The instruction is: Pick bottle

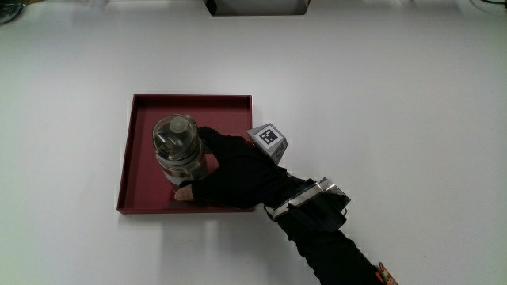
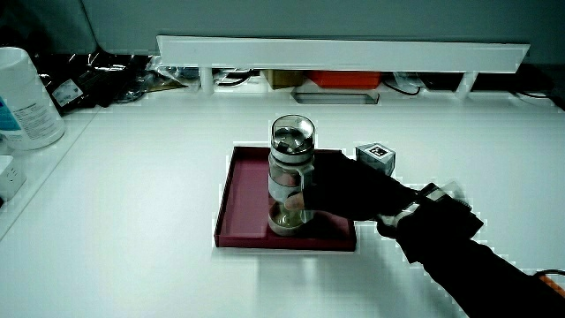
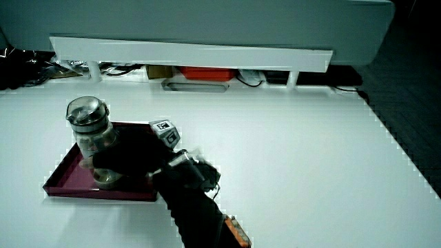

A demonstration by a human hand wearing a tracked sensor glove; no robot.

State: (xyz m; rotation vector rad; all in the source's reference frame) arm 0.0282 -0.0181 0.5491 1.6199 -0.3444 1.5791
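Hand point(image 1: 234, 170): fingers wrapped around bottle point(image 1: 177, 146) | Bottle: upright in red tray point(image 1: 142, 111) | Tray: on white bench point(image 1: 380, 95)

A gloved hand and sleeved forearm.

The hand point(image 1: 238, 176) wears a black glove that leaves the fingertips uncovered. A small pale cube point(image 1: 269, 141) with a black-and-white square pattern sits on its back. A silvery band point(image 1: 305, 198) circles the wrist, and a black sleeve point(image 1: 337, 253) covers the forearm.
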